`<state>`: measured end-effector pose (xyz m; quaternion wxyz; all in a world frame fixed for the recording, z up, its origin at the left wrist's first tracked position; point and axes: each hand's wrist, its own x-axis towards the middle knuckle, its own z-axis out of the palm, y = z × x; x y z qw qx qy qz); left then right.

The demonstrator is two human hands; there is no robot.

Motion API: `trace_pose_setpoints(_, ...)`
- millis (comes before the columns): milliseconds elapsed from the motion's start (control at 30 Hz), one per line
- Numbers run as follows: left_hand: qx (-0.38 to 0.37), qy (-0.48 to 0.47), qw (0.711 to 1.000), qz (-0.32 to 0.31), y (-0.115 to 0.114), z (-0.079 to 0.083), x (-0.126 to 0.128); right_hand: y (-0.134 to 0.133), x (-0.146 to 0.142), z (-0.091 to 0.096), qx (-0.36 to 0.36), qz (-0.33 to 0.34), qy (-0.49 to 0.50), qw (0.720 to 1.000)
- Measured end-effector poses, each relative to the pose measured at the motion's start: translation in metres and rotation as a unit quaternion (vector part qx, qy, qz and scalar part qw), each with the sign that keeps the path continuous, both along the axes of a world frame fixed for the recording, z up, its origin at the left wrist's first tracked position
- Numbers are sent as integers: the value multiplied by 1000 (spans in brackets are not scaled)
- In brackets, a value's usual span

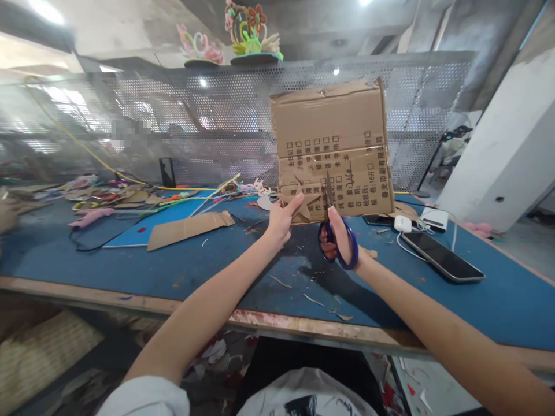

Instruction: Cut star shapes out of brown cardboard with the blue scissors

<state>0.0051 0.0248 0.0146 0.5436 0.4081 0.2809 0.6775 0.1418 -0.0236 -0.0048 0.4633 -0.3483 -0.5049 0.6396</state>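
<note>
In the head view, a printed cardboard sheet [329, 121] is held up above the blue table. My left hand [281, 222] pinches its lower left edge, the thumb pressing a star-shaped cardboard piece [306, 205] against the sheet's printed face. Blue-handled scissors [354, 242] are in my right hand [341, 234], fingers through the loops. Their dark blades point up in front of the lower middle of the sheet; I cannot tell whether they are cutting into it. Part of the sheet's lower left is hidden behind the star and my left hand.
A cardboard strip [188, 228] lies on a blue board [143, 231] at left, near a pink glue gun [91, 218] and craft scraps. To the right are a phone [442, 256], a white charger [402, 223] and cables. A perforated metal panel [234, 115] stands behind the table.
</note>
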Motion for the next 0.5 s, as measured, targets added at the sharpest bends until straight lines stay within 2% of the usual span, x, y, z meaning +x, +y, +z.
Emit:
trace_pose_setpoints(100, 12, -17, 1000, 16, -2, 1, 0, -3, -1, 5, -70, -6, 26, 997)
trace_pose_setpoints(200, 29, -27, 999, 25, -4, 4, 0, -4, -1, 10, -63, -43, 30, 997)
trace_pose_setpoints(333, 16, -29, 999, 24, -4, 6, 0, -4, -2, 10, -66, 27, 49, 996)
trace_pose_setpoints(433, 16, -34, 999, 21, -3, 5, 0, -5, -5, 6, -55, -35, 35, 997)
trace_pose_setpoints(500, 17, -34, 999, 15, -2, 5, -1, -5, -8, 4, -51, -35, 41, 997)
